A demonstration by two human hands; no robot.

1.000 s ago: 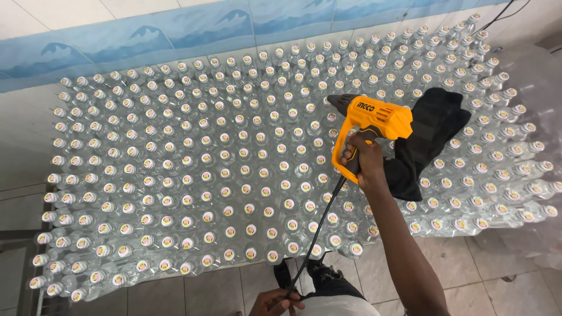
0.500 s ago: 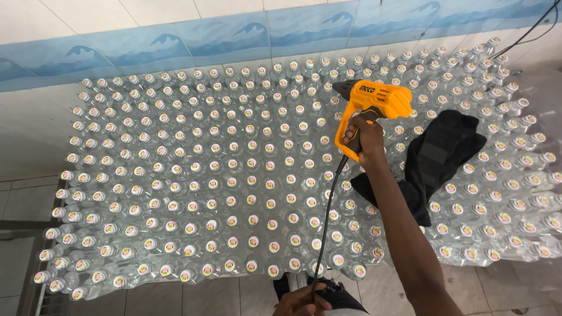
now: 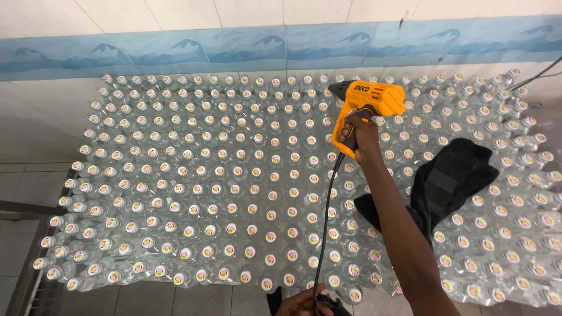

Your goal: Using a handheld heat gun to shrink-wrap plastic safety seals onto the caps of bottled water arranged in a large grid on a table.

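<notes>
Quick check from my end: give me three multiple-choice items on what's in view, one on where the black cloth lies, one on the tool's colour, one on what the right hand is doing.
1. Where does the black cloth lie?
A. On the floor
B. On top of the bottles, right of the forearm
C. Hung on the wall

2. What colour is the heat gun body?
A. Orange-yellow
B. Green
C. White

3. What is the right hand doing?
A. Resting open on the caps
B. Holding the cloth
C. Closed on the tool's handle, nozzle held above the bottles

Key: 1 B, the cloth drapes over the caps; 2 A, orange-yellow body with a black nozzle; 3 C, the fingers wrap the grip. The left hand is at the cord near the bottom edge.
</notes>
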